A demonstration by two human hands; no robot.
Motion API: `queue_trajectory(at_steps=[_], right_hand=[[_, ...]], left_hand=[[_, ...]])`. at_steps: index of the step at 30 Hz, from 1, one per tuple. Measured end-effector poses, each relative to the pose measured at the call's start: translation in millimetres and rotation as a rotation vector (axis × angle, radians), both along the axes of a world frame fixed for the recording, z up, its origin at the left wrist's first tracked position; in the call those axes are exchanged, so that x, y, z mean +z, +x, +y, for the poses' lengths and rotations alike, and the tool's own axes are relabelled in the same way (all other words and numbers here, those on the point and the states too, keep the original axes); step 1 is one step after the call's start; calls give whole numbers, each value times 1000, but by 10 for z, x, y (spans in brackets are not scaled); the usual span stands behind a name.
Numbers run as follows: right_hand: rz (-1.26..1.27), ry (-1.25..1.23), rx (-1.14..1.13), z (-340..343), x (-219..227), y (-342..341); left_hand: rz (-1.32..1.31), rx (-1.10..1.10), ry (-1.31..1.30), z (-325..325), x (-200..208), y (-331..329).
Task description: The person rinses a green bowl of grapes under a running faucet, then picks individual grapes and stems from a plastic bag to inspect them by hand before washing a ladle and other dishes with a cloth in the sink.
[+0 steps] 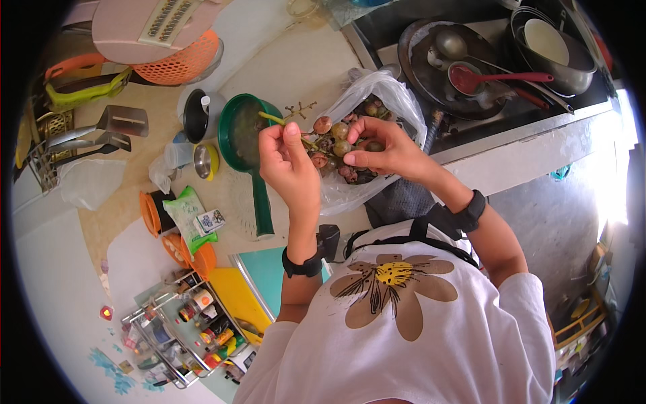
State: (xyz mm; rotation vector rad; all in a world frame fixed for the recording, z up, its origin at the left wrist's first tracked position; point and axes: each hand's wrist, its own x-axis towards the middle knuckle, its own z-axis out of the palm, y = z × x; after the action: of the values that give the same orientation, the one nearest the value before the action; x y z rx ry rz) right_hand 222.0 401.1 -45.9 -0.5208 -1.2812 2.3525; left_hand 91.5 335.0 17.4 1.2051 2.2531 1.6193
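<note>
My left hand (289, 161) is closed, thumb against fingers, on a green grape stem (272, 119) whose bare twigs stick out above it. Several grapes (341, 130), green and reddish-brown, cluster between my two hands. My right hand (393, 153) curls its thumb and fingers around a grape at the bunch's right side; the exact contact is partly hidden. Beneath both hands lies a clear plastic bag (387, 84) with more grapes inside. Just left of my left hand, a green long-handled dipper (261, 205) rests on the counter, with indistinct contents in its bowl.
At the right, a stove holds a dark lidded pan (417, 60), a red ladle (515, 77) and stacked pots (572, 64). Leftward are a green packet (185, 212), small cups and hanging spatulas (121, 121). A bottle rack (161, 343) stands lower left.
</note>
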Motion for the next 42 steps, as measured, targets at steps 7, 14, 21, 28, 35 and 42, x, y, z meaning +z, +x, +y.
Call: queue_trajectory(at_steps=[7, 14, 21, 28, 35, 42], right_hand=[[41, 69, 71, 82, 21, 19], [181, -382, 138, -20, -9, 16], [293, -602, 0, -178, -20, -95], [320, -733, -29, -204, -3, -123], [377, -777, 13, -159, -17, -49], [290, -632, -12, -135, 52, -4]], left_hand=[[12, 30, -34, -16, -84, -35], [32, 66, 2, 4, -123, 20], [-27, 140, 163, 16, -188, 77], [-339, 147, 330, 68, -257, 111], [-499, 57, 379, 46, -324, 18], [-683, 112, 368, 14, -303, -65]])
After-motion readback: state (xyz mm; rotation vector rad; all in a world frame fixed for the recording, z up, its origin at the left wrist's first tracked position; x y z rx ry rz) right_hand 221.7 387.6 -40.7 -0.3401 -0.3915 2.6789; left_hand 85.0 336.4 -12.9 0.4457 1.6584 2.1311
